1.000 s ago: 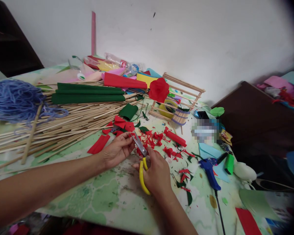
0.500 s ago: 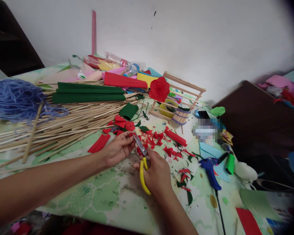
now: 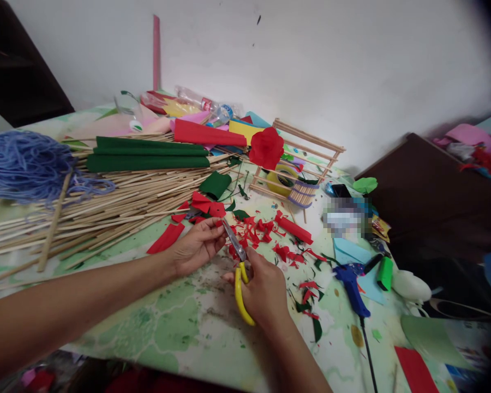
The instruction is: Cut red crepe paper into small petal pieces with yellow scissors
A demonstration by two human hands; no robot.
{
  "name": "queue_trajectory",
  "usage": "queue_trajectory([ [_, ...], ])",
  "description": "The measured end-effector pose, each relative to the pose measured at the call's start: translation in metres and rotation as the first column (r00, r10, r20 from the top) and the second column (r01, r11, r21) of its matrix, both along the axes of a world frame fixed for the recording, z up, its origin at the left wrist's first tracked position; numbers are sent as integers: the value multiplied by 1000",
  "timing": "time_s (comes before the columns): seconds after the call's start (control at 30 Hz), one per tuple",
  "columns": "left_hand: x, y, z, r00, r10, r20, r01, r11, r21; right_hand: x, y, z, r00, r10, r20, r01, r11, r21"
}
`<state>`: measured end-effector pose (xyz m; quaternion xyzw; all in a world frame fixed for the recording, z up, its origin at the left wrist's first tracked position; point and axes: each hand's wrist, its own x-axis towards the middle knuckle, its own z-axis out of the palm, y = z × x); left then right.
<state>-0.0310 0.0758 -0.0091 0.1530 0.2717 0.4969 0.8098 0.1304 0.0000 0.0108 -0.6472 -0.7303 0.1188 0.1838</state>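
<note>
My right hand [image 3: 267, 289] grips a pair of scissors [image 3: 238, 295] by the yellow handles, with the metal blades pointing up and left. The blade tips reach the fingertips of my left hand [image 3: 198, 246], which is closed in a pinch. A small red paper piece [image 3: 219, 222] shows at those fingertips, mostly hidden by them. Red paper scraps [image 3: 253, 232] lie scattered just beyond the blades. To the left of my left hand is a flat red paper strip [image 3: 166, 239], and a red roll [image 3: 293, 228] lies to the right of the scraps.
Wooden sticks [image 3: 118, 210] cover the left side, with blue yarn [image 3: 24, 164] and green paper rolls [image 3: 147, 154] on and beside them. A red paper flower [image 3: 267, 148] stands by a stick frame [image 3: 311, 140]. At right lies a blue glue gun [image 3: 354, 289] with its cord.
The scissors' handles and my right hand have shifted very slightly right. My left hand keeps its pinch in nearly the same place.
</note>
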Motion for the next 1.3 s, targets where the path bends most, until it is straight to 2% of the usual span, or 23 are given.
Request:
queue_trajectory([
  [0.47,-6,9,5,992,-11,-127,21,997,78,3,2,6,1000,6,-8,-7,998,-62],
  [0.87,-13,19,2,976,-57,-212,98,977,189,6,2,4,1000,17,14,-17,999,-36],
  [1.3,-16,23,8,962,-61,-267,102,985,141,8,2,4,1000,29,-1,-29,998,-49],
])
